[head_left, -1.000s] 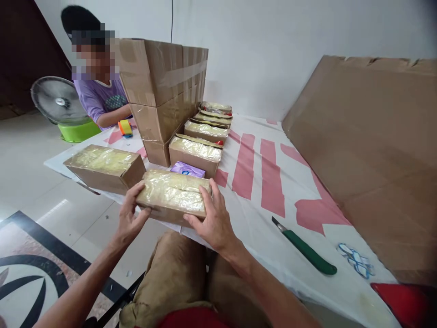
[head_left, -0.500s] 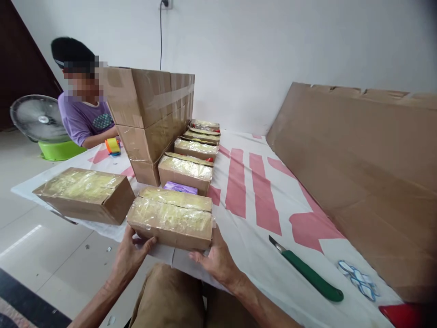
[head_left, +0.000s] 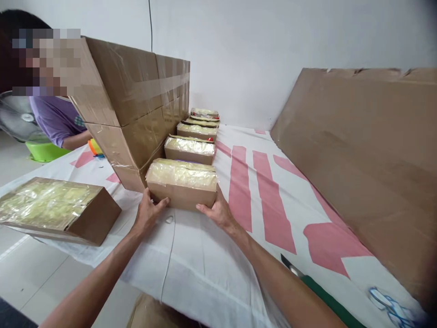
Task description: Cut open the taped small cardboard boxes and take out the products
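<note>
Between my two hands is a cardboard box (head_left: pixel 184 193) with shiny yellowish tape across its top. My left hand (head_left: pixel 150 209) grips its near left corner, thumb on the front face. At the right end, my right hand (head_left: pixel 218 208) holds it the same way, fingers around the side and thumb in front. The box is at the near end of a row of similar boxes, right in front of a taped box (head_left: pixel 189 150) with a small red spot on top. The purple packet behind the held box is almost wholly hidden.
A tall stack of cardboard boxes (head_left: pixel 136 91) stands left of the row. Another taped box (head_left: pixel 92 218) lies at the left table edge. A green-handled knife (head_left: pixel 327 296) lies at right, blade bare, near a large cardboard sheet (head_left: pixel 358 150). A person in a purple shirt (head_left: pixel 56 118) sits behind the stack.
Both hands have pushed the box away from me, up to the row, covering most of the purple packet. My view has moved forward.
</note>
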Tool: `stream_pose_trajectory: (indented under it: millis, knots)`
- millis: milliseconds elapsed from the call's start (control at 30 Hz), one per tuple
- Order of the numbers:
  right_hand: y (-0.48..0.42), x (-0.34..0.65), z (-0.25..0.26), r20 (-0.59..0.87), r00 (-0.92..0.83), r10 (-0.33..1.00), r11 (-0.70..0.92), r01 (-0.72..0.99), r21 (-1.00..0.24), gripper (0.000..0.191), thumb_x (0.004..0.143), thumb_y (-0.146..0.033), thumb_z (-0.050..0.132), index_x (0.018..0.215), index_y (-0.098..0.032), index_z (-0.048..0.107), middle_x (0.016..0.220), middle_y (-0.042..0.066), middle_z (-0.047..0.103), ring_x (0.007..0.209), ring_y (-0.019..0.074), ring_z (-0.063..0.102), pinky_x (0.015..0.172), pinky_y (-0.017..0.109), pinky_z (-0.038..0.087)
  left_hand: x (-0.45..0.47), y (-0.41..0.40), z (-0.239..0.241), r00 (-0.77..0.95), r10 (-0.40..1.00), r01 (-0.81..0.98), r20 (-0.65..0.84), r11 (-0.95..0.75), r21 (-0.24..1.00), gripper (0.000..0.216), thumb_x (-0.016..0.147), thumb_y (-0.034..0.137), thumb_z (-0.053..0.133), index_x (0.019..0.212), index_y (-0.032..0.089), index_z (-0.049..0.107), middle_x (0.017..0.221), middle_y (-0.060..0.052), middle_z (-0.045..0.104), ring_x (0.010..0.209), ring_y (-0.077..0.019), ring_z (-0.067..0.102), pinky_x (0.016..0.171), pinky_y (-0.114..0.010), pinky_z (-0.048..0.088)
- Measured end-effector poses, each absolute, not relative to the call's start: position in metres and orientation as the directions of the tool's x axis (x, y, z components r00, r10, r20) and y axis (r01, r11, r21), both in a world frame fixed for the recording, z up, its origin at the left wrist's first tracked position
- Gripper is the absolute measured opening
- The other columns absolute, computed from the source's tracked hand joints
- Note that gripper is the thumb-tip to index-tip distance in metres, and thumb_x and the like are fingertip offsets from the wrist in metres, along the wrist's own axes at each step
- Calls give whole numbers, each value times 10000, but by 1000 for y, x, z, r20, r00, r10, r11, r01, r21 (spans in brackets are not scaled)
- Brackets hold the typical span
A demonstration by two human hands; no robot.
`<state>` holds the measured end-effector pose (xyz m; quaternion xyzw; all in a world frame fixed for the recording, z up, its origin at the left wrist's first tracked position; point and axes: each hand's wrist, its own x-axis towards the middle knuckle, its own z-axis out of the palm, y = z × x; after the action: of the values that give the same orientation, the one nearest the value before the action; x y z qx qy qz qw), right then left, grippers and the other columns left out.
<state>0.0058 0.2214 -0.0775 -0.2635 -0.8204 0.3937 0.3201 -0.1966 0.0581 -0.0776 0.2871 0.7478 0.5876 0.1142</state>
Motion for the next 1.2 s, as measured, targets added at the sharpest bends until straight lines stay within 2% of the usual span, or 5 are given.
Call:
stream_pose_trajectory:
  millis: [367,633,767,933,1200]
  knots:
    - [257,-39,-81,293,-551,781,489,250,-836,933,740,-388,783,1555,-177,379,1398,163,658,1214,295,657,1019,471,557,-208,128,-85,-845,497,244,196,32,969,529,784,352,696,1237,134,533,1214,-186,697,1164,-303,674,1067,-478,523]
    - [211,21,-100,375,-350,859,475,270,-838,702,758,-614,730,1298,-194,572,1285,193,684,1149,349,662,990,546,529,-152,-12,-92,-687,614,551,388,93,829,839,828,353,722,1560,126,381,1622,-259,430,1496,-396,451,1188,-601,432]
    - [198,17,-102,293,-387,875,411,273,-870,561,734,-597,706,1116,-207,573,997,123,736,863,284,688,853,489,575,-149,-35,-89,-659,685,516,309,114,849,854,865,360,689,1600,140,316,1599,-270,441,1402,-390,545,1048,-561,548]
    - [200,10,-96,266,-373,889,402,357,-843,547,745,-585,665,1129,-206,577,1046,122,766,913,281,716,836,444,583,-150,21,-90,-684,703,335,196,63,940,833,843,268,664,1594,180,314,1528,-228,495,1206,-327,647,836,-435,595]
    - [230,-27,-83,179,-381,907,357,471,-806,304,765,-438,713,969,-243,601,959,71,777,954,289,731,926,444,533,-198,86,-90,-740,592,396,317,2,918,856,766,168,682,1558,180,360,1480,-187,505,1389,-364,508,1115,-532,494]
